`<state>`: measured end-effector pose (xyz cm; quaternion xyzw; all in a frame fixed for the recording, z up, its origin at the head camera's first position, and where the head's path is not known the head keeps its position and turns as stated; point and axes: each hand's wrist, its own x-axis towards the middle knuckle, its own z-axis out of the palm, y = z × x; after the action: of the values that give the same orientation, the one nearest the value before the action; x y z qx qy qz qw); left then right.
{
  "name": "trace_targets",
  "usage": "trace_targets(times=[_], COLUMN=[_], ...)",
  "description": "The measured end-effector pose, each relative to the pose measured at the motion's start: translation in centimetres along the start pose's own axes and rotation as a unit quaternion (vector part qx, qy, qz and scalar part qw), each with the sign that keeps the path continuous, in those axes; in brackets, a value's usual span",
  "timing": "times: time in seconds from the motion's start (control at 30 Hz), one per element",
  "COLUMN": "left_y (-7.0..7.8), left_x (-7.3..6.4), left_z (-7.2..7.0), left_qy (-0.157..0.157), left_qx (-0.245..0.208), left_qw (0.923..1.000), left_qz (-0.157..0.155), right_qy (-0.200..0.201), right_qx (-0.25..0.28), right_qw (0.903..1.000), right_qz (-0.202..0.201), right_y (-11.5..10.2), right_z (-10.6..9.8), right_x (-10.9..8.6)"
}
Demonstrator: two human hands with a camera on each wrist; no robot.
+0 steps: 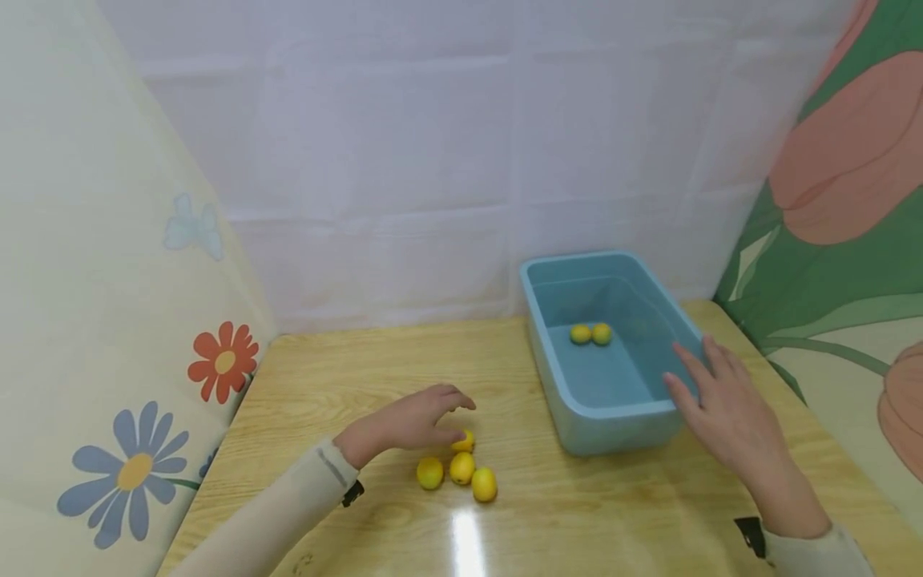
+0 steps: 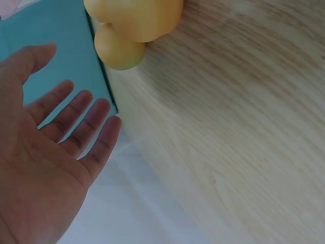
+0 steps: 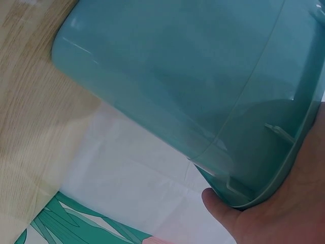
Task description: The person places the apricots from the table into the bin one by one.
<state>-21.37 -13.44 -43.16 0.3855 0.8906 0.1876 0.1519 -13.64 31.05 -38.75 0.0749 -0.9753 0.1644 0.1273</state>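
Observation:
Several small yellow lemon-like fruits [image 1: 462,468] sit in a loose cluster on the wooden table. Over the far side of the cluster is my left hand [image 1: 421,421], fingers apart and lightly bent, its thumb overlapping the farthest fruit. In the left wrist view, the palm of that hand [image 2: 56,147] shows nothing in it, with the fruits [image 2: 119,48] beyond the fingertips. A light-blue plastic bin [image 1: 570,377] holds two more yellow fruits [image 1: 591,333]. At its near right corner, my right hand [image 1: 731,409] spreads relaxed fingers by the rim; part of it is hidden behind the rim in the right wrist view.
The wooden table [image 1: 346,361] runs back to a white cloth [image 1: 375,176]. On the left hangs a pale sheet with printed flowers [image 1: 137,473], on the right a green and pink floral one [image 1: 858,264]. Light glares off the table's near part.

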Motion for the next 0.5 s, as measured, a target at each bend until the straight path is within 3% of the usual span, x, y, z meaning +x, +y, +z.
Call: trace_targets(times=[0.5], left_y=[-0.67], left_x=[-0.77], left_z=[1.03], left_qy=[-0.027], left_qx=[0.007], left_qw=[0.9996], left_qz=[-0.011], right_qy=[-0.011], right_qx=[0.003], right_qw=[0.9999], right_qz=[0.01], right_y=[-0.05], right_z=[-0.15], right_x=[0.02])
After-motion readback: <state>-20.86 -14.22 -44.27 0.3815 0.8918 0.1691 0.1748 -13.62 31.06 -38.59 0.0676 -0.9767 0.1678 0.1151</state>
